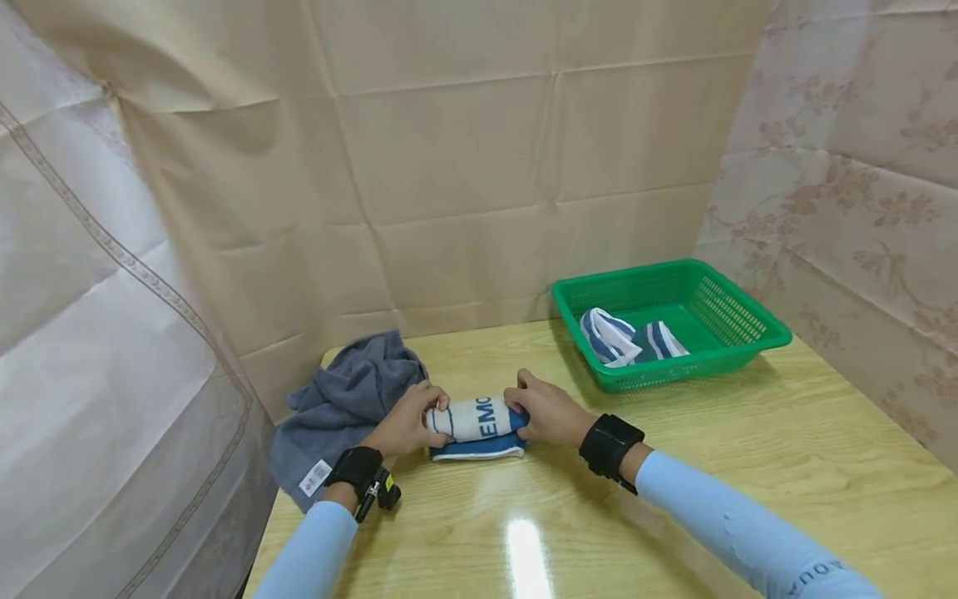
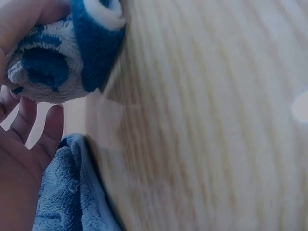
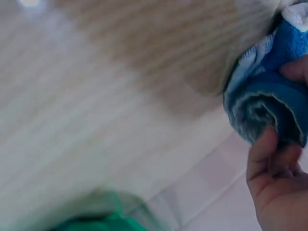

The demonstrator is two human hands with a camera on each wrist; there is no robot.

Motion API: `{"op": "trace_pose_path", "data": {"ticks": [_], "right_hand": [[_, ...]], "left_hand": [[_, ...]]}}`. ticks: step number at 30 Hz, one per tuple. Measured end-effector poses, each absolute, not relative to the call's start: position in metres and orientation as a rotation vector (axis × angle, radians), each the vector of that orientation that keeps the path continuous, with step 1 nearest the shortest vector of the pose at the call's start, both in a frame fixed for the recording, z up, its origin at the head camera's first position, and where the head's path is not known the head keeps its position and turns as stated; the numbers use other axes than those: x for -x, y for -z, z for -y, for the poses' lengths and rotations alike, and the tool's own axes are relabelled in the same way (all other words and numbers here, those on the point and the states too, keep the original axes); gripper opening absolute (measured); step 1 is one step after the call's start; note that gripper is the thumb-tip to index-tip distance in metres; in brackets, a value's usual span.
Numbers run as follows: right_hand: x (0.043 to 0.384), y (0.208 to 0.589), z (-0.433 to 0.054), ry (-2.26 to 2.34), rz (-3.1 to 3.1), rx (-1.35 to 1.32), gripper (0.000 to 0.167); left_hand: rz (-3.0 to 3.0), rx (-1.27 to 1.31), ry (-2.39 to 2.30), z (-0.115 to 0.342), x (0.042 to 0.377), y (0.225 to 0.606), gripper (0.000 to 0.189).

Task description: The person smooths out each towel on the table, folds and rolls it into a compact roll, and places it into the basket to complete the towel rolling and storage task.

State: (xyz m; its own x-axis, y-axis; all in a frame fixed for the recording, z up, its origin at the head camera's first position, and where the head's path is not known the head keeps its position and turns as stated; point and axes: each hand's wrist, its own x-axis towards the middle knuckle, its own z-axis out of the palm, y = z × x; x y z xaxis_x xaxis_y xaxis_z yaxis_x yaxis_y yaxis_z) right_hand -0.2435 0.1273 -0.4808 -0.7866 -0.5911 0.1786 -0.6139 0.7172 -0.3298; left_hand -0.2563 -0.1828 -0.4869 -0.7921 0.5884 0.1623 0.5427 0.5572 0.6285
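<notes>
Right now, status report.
Left hand, right hand gripping opposite ends. Blue-and-white terry towel partly rolled. Crumpled grey towel near left hand, apparently not blocking.

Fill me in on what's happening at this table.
A person's left hand and right hand grip opposite ends of a blue-and-white towel, rolled up except for a short end on the person's side. A crumpled grey towel lies beside the left hand. Over on the right, a green basket holds striped cloth.
</notes>
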Motion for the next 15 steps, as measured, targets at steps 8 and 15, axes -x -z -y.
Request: {"op": "trace_pose_path", "data": {"ticks": [8, 15], "right_hand": [[0.251, 0.475, -0.138, -0.686, 2.834, -1.087, 0.034], [0.254, 0.467, -0.146, -1.171, 2.911, -0.997, 0.023]], "left_hand": [[-2.596, -0.867, -1.116, 0.191, 0.254, 0.480, 0.031], [-2.491, -0.765, -1.276, 0.198, 0.254, 0.483, 0.018]]}}
